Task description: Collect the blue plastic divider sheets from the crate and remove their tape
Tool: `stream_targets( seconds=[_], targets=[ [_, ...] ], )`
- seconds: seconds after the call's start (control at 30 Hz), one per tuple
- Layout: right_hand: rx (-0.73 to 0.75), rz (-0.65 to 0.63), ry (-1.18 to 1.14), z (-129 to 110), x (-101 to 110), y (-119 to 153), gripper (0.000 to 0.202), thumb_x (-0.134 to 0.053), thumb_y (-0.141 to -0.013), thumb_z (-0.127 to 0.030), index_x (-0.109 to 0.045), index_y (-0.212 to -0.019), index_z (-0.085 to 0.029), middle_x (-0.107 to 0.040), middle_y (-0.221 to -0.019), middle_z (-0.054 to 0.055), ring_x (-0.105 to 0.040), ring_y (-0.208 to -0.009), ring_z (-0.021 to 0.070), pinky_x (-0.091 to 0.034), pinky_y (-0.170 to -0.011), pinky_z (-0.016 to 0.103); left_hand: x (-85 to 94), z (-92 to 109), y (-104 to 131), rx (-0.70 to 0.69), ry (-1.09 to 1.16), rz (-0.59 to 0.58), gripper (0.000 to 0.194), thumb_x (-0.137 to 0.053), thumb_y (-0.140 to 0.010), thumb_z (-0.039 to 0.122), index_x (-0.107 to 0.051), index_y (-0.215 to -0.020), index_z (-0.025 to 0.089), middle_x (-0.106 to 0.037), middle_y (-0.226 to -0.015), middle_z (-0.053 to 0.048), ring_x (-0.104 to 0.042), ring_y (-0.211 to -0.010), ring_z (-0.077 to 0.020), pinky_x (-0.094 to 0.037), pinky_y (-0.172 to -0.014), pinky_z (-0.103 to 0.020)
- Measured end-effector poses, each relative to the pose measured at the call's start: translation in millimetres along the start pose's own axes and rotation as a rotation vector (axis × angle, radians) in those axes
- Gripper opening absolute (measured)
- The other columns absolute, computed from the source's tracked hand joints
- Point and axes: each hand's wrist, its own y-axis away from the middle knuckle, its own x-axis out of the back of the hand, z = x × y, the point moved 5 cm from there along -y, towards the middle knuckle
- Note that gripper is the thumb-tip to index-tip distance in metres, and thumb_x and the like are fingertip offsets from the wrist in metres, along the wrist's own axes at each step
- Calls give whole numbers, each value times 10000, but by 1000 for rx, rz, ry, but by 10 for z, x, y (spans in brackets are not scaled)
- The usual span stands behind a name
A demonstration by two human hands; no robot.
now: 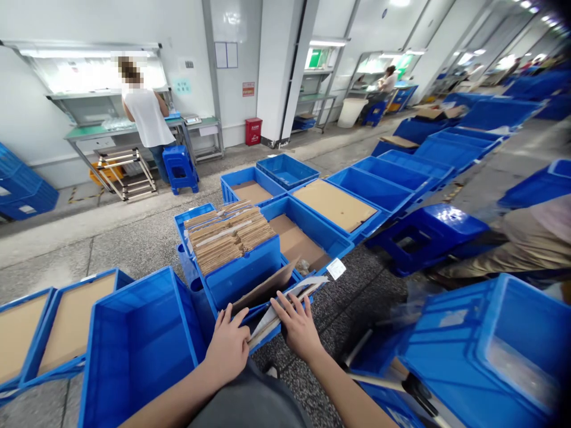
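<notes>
Directly before me a blue bin holds thin white and brown sheets (269,318) standing on edge and tilted. My left hand (228,343) rests at their near left end, its fingers apart and slightly bent, touching the sheets and the bin. Over their right part lies my right hand (297,326), fingers spread on the top edges, its thumb hidden. A loose brown cardboard sheet (267,285) leans just behind them. Farther back, a blue bin (243,270) is packed with upright cardboard pieces (229,235). A small white label (336,269) sticks out beyond my right fingertips.
A deep blue bin (143,339) stands at my left beside cardboard-covered bins (75,321). More blue bins (375,184) run in a row to the back right. A blue stool (428,232) and a seated person's leg (513,249) are at right. Another person (145,113) stands at a bench.
</notes>
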Motion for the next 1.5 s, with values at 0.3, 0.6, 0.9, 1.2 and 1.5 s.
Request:
stream_targets(
  seconds=[0.3,0.6,0.9,1.2,1.5],
  targets=[
    [36,19,0,10,-6,13,714,-493,-814,-166,-255,-1461,-352,-297,-1532,-46,-289,-1344,330,-45,-1125,623,131,-34,-102,43,72,-16,408,-384,-911,269,-512,-1298,264,-582,-1331,-1,-290,-1378,-372,-256,-1104,-602],
    [68,17,43,-51,45,-74,720,-483,-823,-126,-271,-1423,-464,-390,-1487,-5,-372,-1281,346,-84,-1084,662,94,-75,-98,8,33,-51,412,-306,-948,289,-556,-1272,337,-506,-1409,57,-242,-1401,-358,-222,-1113,-620],
    [68,-26,-1,-78,74,-97,621,-532,-797,-166,-437,-1342,-448,-392,-1474,7,-329,-1300,348,-43,-1084,654,77,-161,-270,30,-94,-15,363,-342,-931,279,-693,-1021,300,-595,-1311,36,-280,-1371,-355,-237,-1089,-612],
    [3,-24,-15,-182,46,-237,489,-544,-784,-212,-546,-1246,-374,-518,-1323,48,-371,-1188,344,-76,-1056,638,-9,-161,-592,-119,-155,-153,263,-522,-754,134,-721,-834,285,-665,-1029,-63,-376,-1283,-305,-115,-1114,-606],
    [18,-27,-12,-128,38,-119,353,-548,-820,-229,-602,-1145,-357,-497,-1355,31,-399,-1163,307,-132,-1065,604,-99,-266,-860,-181,-103,-228,317,-485,-795,145,-733,-931,289,-707,-844,-50,-538,-890,-226,-403,-864,-384]
  ],
)
